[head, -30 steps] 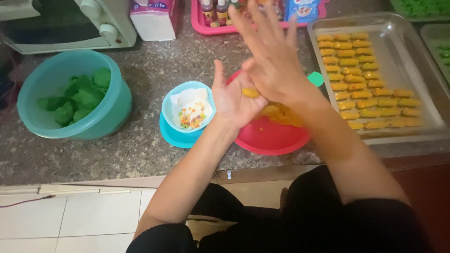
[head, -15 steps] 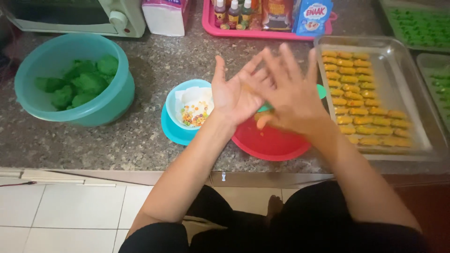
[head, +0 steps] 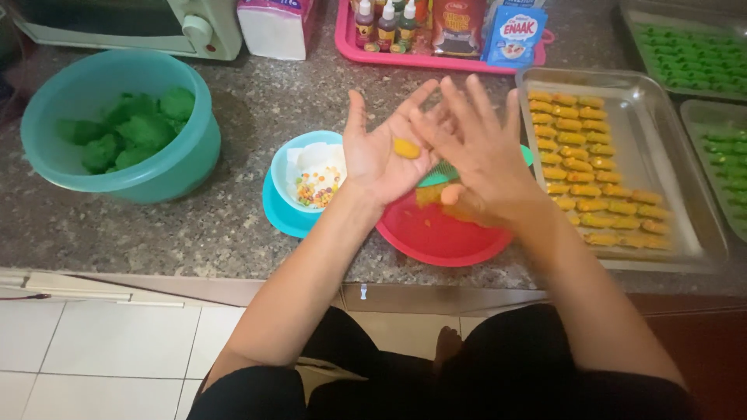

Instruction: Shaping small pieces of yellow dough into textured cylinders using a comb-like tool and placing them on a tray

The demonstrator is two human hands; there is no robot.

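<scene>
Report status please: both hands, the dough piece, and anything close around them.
Left hand open, palm up, yellow dough piece on it. Right hand open, fingers spread beside it. Red bowl directly below, metal tray at right.

The hands (head: pixel 436 155) hide much of the red bowl (head: pixel 436 237); the oven (head: pixel 124 23) is cut off.

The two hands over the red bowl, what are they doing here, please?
A person shapes a small piece of yellow dough. It lies on the open palm of the left hand, and the right hand hovers beside it, fingers spread. Below the hands is a red bowl with more yellow dough. To the right, a metal tray holds rows of shaped yellow pieces. A teal bowl with green dough stands at the left.
</scene>
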